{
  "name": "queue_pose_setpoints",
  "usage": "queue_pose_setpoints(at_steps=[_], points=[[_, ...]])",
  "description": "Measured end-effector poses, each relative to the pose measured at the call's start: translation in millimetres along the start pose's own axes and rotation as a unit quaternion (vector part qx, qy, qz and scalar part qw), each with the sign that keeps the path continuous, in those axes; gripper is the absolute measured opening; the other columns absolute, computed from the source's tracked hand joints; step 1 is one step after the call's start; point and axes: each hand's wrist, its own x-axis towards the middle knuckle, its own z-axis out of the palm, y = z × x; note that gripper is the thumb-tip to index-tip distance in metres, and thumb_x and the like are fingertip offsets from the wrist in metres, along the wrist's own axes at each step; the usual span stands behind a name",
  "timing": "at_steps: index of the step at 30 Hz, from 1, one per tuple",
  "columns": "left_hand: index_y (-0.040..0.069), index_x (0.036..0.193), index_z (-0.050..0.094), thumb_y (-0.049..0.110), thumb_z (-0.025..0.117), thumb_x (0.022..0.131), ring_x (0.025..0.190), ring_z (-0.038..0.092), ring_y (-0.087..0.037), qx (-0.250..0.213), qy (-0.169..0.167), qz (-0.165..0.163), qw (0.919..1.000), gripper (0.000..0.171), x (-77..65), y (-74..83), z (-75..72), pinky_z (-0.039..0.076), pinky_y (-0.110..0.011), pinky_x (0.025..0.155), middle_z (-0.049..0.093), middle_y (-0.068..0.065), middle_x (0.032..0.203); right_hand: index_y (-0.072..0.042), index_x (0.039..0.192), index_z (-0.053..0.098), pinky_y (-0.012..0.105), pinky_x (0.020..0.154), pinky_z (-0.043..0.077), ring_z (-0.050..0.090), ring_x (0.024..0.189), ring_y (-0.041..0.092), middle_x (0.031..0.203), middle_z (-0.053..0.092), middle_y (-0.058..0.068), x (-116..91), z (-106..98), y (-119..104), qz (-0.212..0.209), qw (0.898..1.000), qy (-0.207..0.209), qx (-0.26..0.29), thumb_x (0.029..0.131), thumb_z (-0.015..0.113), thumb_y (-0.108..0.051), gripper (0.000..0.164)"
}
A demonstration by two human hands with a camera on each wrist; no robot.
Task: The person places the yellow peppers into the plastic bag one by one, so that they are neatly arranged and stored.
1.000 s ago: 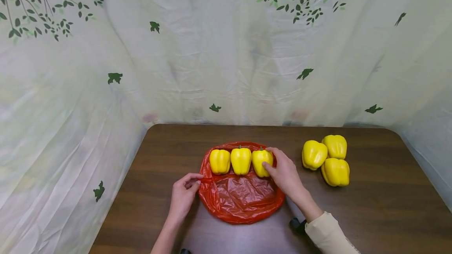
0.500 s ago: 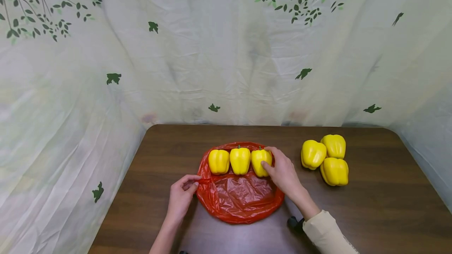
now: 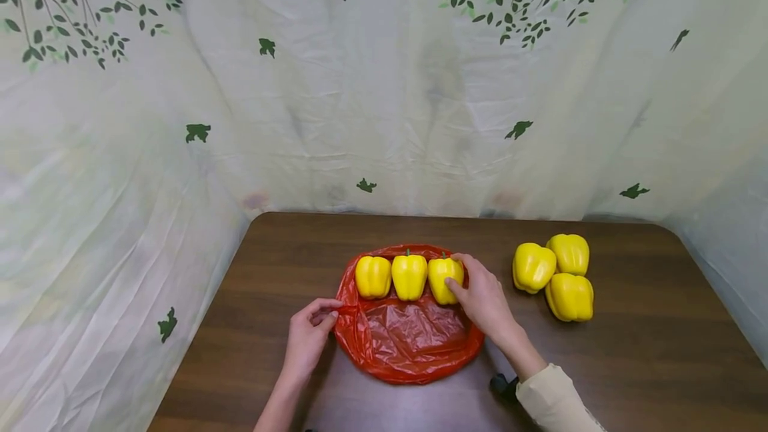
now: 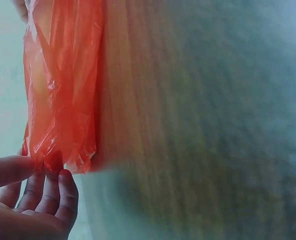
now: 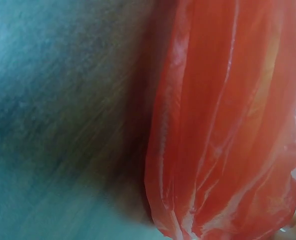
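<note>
A red plastic bag (image 3: pixel 414 345) lies spread open in a round shape on the table. Three yellow bell peppers stand in a row along its far side: a left one (image 3: pixel 373 279), a middle one (image 3: pixel 410 279) and a right one (image 3: pixel 443 291). With thumb and fingers, my left hand (image 3: pixel 309 335) pinches the bag's left rim; the left wrist view shows the bag's thin film (image 4: pixel 62 85) between the fingertips. My right hand (image 3: pixel 489 302) grips the right bell pepper from its right side. In the right wrist view the bag's wall (image 5: pixel 223 125) hides most of that hand.
To the right, three more yellow bell peppers (image 3: pixel 534 268) sit close together on the brown wooden table (image 3: pixel 648 325). A pale curtain (image 3: pixel 420 119) with leaf prints hangs behind the table's far edge. A black device (image 3: pixel 503 385) is by the right wrist.
Both hands keep their places on the bag and the right bell pepper. Only the head view has shifted slightly.
</note>
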Motion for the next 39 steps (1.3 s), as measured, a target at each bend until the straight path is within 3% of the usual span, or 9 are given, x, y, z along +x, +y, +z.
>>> queue_pose_setpoints(at_steps=[5,11,23,31,39], points=[[0.003,0.105,0.073,-0.004,0.063,0.091,0.076,0.056,-0.021,0.008,0.003,0.007,0.9999,0.018,0.9,2.2,0.3,0.048,-0.025,0.058,0.066,-0.014,0.101,-0.008,0.134,0.054,0.052,0.089,0.051,0.059,0.108,0.030,0.128,0.059,0.013,-1,1,-2,0.004,1.000,-0.001,-0.004,0.089,0.074,-0.020,0.050],[0.003,0.106,0.073,-0.003,0.063,0.092,0.074,0.056,-0.021,0.009,0.001,0.006,0.9999,0.018,-0.2,2.4,-0.4,0.046,-0.025,0.055,0.066,-0.014,0.101,-0.008,0.139,0.051,0.056,0.096,0.045,0.053,0.120,0.033,0.136,0.053,0.014,-8,-5,-6,-0.015,1.000,-0.011,0.004,0.089,0.073,-0.020,0.055],[0.003,0.104,0.073,-0.004,0.061,0.092,0.070,0.053,-0.024,0.009,0.003,0.000,1.0000,0.018,5.0,5.4,-1.2,0.042,-0.023,0.053,0.065,-0.015,0.099,-0.009,0.140,0.050,0.056,0.093,0.046,0.050,0.124,0.038,0.145,0.045,0.015,-23,-62,23,-0.060,0.995,-0.039,0.065,0.093,0.068,-0.017,0.051],[0.001,0.105,0.073,-0.005,0.062,0.091,0.082,0.061,-0.024,0.004,0.006,-0.011,0.9999,0.019,7.1,5.8,-6.2,0.053,-0.026,0.067,0.067,-0.015,0.105,-0.006,0.138,0.051,0.061,0.095,0.043,0.046,0.125,0.043,0.141,0.048,0.019,-25,-110,52,-0.062,0.997,0.023,0.050,0.097,0.063,-0.022,0.046],[0.005,0.104,0.073,-0.001,0.062,0.093,0.064,0.052,-0.023,0.038,-0.001,-0.016,0.9992,0.017,3.0,5.1,-4.0,0.042,-0.024,0.051,0.065,-0.013,0.092,-0.004,0.139,0.050,0.069,0.093,0.036,0.041,0.125,0.049,0.141,0.046,0.024,-48,-130,86,-0.006,0.998,0.061,0.029,0.100,0.058,-0.029,0.047]])
